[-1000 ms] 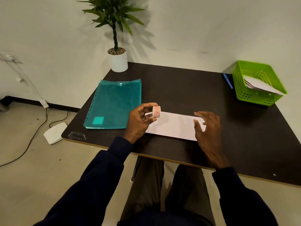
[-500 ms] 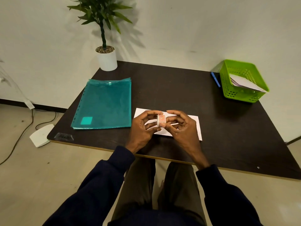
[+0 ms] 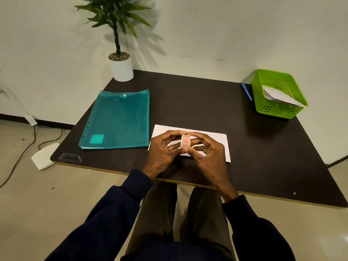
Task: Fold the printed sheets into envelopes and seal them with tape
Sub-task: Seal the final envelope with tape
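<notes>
Both hands are held up together just above the near part of the dark table (image 3: 188, 102). The arms, in dark blue sleeves, come in from the bottom and meet in the middle.

The left hand (image 3: 163, 147) has its fingers curled in. Its thumb and pointer finger pinch the left side of a small roll of tape (image 3: 185, 141). The right hand (image 3: 207, 149) is curled too, and its thumb and fingers pinch the right side of the same roll. The roll stands on its edge between the two hands. It is small and a bit blurry, so it is hard to say whether any tape is pulled loose.

Right under the hands lies a white folded sheet (image 3: 160, 131), flat on the table. The hands hide its middle.

To the left of the sheet is a teal plastic folder (image 3: 120, 117). At the far right corner sits a green basket (image 3: 275, 110) with folded white papers (image 3: 280, 96) in it. A blue pen (image 3: 247, 92) lies just beside the basket. A plant in a white pot (image 3: 122, 69) stands at the far left corner.
</notes>
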